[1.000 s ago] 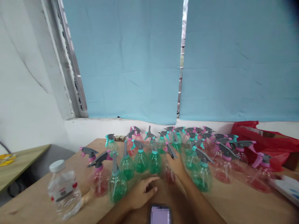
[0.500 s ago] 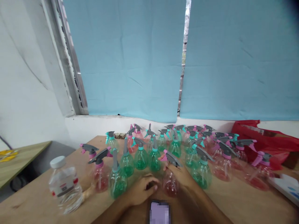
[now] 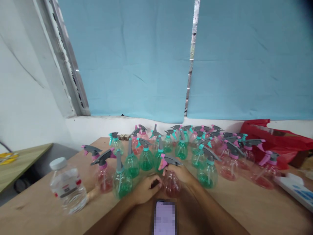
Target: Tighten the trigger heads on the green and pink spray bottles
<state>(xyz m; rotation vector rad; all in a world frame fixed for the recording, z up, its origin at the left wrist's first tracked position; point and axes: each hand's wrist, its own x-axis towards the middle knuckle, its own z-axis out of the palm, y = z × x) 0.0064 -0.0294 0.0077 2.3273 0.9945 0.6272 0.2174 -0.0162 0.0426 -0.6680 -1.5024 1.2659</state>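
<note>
A spray bottle with a clear pink body (image 3: 171, 186) and a grey and pink trigger head stands before me on the table. My right hand (image 3: 176, 172) is wrapped around its upper part, just under the head. My left hand (image 3: 147, 188) rests left of this bottle, its fingers loosely curled with the tips near the bottle's side; I see nothing inside them. Whether those tips touch the bottle, I cannot tell. A green spray bottle (image 3: 122, 184) stands left of my left hand, and another green spray bottle (image 3: 207, 174) stands beyond my right forearm. A phone (image 3: 165, 217) lies between my forearms.
Several more green and pink spray bottles crowd the back of the wooden table (image 3: 39, 204). A clear water bottle (image 3: 67, 187) with a white cap stands at the left. To the right are a red bag (image 3: 281, 140) and a white object with blue marks (image 3: 297, 191).
The held spray bottle has turned, so its pink trigger now points more to the left, and it sits closer to my left hand. The camera view has shifted slightly.
</note>
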